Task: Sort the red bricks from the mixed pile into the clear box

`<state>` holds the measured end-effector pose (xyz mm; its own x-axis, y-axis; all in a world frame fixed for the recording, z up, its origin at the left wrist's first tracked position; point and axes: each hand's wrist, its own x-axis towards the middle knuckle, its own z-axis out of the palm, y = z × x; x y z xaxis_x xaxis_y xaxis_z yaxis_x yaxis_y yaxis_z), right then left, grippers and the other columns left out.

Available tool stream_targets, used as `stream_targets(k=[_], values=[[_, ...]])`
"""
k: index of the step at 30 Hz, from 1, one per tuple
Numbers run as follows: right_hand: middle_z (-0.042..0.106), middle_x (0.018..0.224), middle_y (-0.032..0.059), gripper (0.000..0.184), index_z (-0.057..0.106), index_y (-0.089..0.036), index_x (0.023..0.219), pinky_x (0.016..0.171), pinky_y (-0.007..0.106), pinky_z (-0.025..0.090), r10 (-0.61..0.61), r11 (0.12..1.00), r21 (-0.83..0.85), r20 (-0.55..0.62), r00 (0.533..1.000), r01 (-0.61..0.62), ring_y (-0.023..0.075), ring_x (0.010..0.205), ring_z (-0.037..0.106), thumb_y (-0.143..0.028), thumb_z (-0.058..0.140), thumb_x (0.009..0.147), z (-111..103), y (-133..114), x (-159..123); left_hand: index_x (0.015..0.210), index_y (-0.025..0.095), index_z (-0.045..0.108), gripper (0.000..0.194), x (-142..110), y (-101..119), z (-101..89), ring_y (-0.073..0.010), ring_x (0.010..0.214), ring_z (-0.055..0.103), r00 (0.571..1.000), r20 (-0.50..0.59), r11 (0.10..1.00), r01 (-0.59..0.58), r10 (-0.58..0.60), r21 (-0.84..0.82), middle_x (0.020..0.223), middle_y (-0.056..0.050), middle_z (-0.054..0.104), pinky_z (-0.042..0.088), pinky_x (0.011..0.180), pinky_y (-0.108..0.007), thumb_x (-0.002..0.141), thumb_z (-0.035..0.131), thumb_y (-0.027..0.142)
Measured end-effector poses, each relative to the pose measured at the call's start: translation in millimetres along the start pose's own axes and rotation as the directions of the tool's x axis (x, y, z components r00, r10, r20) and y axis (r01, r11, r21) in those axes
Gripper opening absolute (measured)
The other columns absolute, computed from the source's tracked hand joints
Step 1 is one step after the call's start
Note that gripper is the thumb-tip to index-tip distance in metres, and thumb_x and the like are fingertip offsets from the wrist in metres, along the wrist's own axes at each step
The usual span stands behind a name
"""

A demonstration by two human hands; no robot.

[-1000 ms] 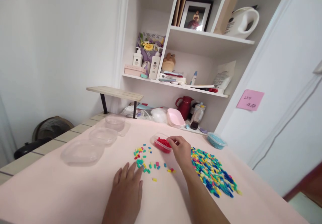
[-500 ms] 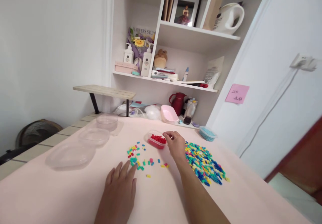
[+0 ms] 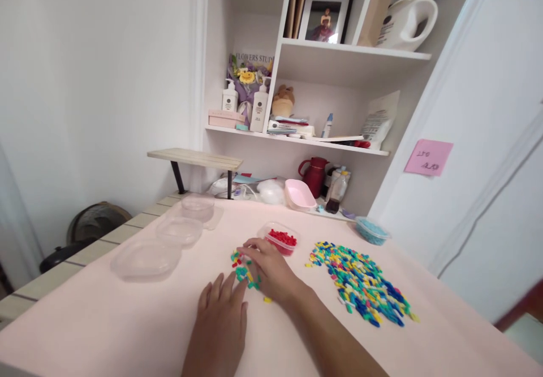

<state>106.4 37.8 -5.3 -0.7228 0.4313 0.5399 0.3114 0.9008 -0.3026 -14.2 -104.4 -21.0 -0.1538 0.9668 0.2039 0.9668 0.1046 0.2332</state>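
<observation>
My left hand (image 3: 220,323) lies palm down on the pink tabletop, fingers stretched out. Its fingertips are beside a small scatter of coloured plastic pieces (image 3: 241,273), mostly green and yellow with a few red. My right hand (image 3: 271,267) reaches over this scatter from the right, fingers bent and apart from the thumb, the fingertips at the pieces; its palm hides some of them. Just behind it, a clear tub (image 3: 268,230) holds red pieces (image 3: 283,237). A large pile of mixed blue, green, yellow and pink pieces (image 3: 365,281) spreads to the right.
Clear plastic containers (image 3: 146,261) stand in a row on the left. A tub of light blue pieces (image 3: 372,231) is at the back right. Along the back are a pink tray (image 3: 300,195), a red jug (image 3: 313,176) and a bottle of dark liquid (image 3: 337,190), below white shelves (image 3: 335,49).
My right hand has moved from the edge of the red pieces' tub, left and nearer, to the small scatter. My left hand stays by the scatter. The view has turned slightly left.
</observation>
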Motion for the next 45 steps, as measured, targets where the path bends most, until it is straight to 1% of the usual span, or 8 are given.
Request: stream_targets(k=[4,7,13,20,29,36,41,45], values=[[0.065,0.125,0.0056,0.053,0.063,-0.033,0.131,0.094,0.036,0.042,-0.021,0.995,-0.093,0.191,0.981,0.039,0.0229,0.109,0.059,-0.012,0.062,0.083,3.0,-5.3,0.5,0.141,0.029,0.055,0.051,-1.3,-2.1,3.6,-0.0287,0.145,0.041,1.000,-0.028,1.000,-0.006,0.006,-0.013,0.153,-0.006,0.050,0.032,0.118,-0.056,0.094,0.036,0.022],[0.066,0.125,0.0058,0.049,0.064,-0.034,0.130,0.094,0.037,0.040,0.007,0.990,-0.141,0.248,0.969,0.029,0.0238,0.110,0.058,-0.015,0.063,0.085,-0.4,-6.9,1.0,0.140,0.030,0.055,0.051,-1.4,-3.0,4.9,-0.0291,0.144,0.041,0.999,-0.036,1.000,-0.010,0.009,-0.011,0.152,-0.006,0.051,0.033,0.118,-0.057,0.094,0.036,0.022],[0.072,0.109,0.0060,0.033,0.075,-0.027,0.110,0.093,0.036,0.042,0.113,0.989,-0.115,0.181,0.977,-0.093,0.0220,0.102,0.062,-0.012,0.054,0.090,-12.9,0.7,-4.5,0.140,0.028,0.057,0.051,1.3,-1.9,2.4,-0.0289,0.145,0.040,1.000,-0.021,1.000,-0.007,0.007,0.002,0.153,-0.005,0.050,0.033,0.118,-0.056,0.094,0.035,0.023],[0.073,0.113,0.0068,0.034,0.071,-0.025,0.121,0.089,0.031,0.048,0.277,0.961,-0.005,0.082,0.957,-0.277,0.0215,0.105,0.065,-0.019,0.050,0.094,-27.2,9.2,-11.6,0.141,0.029,0.055,0.052,0.1,-1.5,-0.2,-0.0286,0.146,0.039,1.000,0.011,1.000,0.002,-0.002,0.006,0.154,-0.004,0.049,0.032,0.119,-0.055,0.094,0.034,0.024],[0.072,0.102,0.0061,0.025,0.078,-0.026,0.097,0.089,0.032,0.044,0.250,0.964,-0.124,0.125,0.960,-0.235,0.0211,0.098,0.063,-0.014,0.060,0.085,-7.1,-7.9,0.3,0.140,0.030,0.056,0.050,0.8,-2.4,2.8,-0.0273,0.146,0.039,1.000,-0.010,1.000,-0.007,0.007,0.005,0.154,-0.003,0.050,0.031,0.119,-0.054,0.095,0.035,0.023],[0.069,0.093,0.0017,0.018,0.074,-0.024,0.084,0.075,0.026,0.045,0.313,0.946,0.039,0.141,0.939,-0.321,0.0166,0.083,0.063,-0.009,0.066,0.076,-14.3,-4.3,-2.0,0.139,0.030,0.057,0.050,-0.1,-3.5,4.5,-0.0280,0.144,0.041,0.999,-0.031,1.000,-0.013,0.013,0.009,0.152,-0.004,0.052,0.032,0.118,-0.055,0.095,0.036,0.023],[0.064,0.085,-0.0003,0.019,0.072,-0.021,0.080,0.066,0.023,0.043,0.361,0.899,0.244,0.061,0.930,-0.365,0.0127,0.071,0.058,-0.005,0.066,0.071,-16.6,4.2,-0.5,0.140,0.028,0.057,0.050,0.0,-3.3,3.2,-0.0294,0.144,0.041,1.000,-0.020,1.000,-0.016,0.016,-0.001,0.152,-0.006,0.052,0.032,0.118,-0.056,0.095,0.034,0.025],[0.057,0.069,-0.0033,0.010,0.067,-0.019,0.076,0.058,0.022,0.039,0.415,0.836,0.379,0.033,0.909,-0.396,0.0117,0.062,0.052,-0.012,0.071,0.070,-20.1,10.8,-0.4,0.142,0.029,0.054,0.051,0.1,-3.1,0.8,-0.0296,0.145,0.040,1.000,-0.004,1.000,-0.012,0.012,0.008,0.152,-0.005,0.051,0.032,0.118,-0.056,0.095,0.034,0.026]])
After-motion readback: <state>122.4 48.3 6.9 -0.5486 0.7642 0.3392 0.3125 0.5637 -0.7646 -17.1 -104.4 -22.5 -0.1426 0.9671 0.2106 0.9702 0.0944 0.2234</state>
